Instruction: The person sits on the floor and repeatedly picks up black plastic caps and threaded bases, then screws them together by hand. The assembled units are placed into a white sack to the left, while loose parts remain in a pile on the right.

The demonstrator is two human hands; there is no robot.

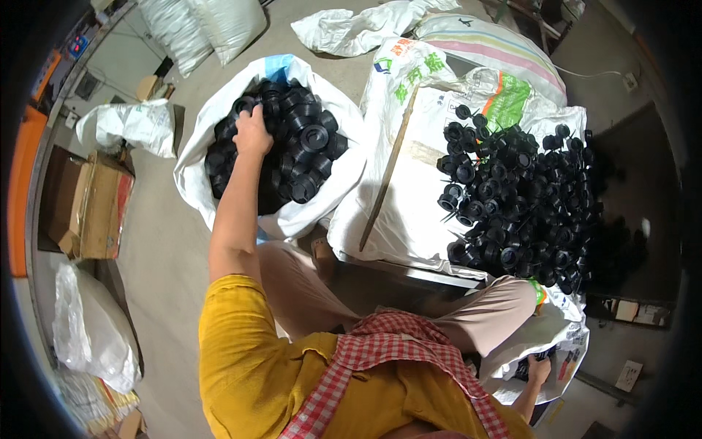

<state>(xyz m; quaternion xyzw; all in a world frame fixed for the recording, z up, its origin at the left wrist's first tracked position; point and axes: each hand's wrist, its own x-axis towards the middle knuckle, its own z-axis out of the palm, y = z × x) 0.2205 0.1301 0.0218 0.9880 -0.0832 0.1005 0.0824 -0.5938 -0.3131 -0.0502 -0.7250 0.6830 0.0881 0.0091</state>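
Note:
My left hand [254, 133] reaches into a white woven sack [342, 196] at the left, its fingers bent around a black plastic fitting [243, 104] at the top of the heap. Many round, hollow black fittings [314, 137] fill this sack. At the lower right, my right hand [539, 371] is down in another white sack [504, 360], next to dark pieces [522, 368]. Its fingers are curled and partly hidden, so what they hold is unclear. Between the sacks, a pile of small black plastic caps with thin stems [504, 192] lies on a sack-covered table.
A thin wooden stick [390, 170] lies across the white sacking [420, 212]. Stuffed sacks [497, 44] stand behind the table. On the left floor are a cardboard box [104, 205], a draped white bag [131, 126] and a clear plastic bag [95, 325]. My knees are between sack and table.

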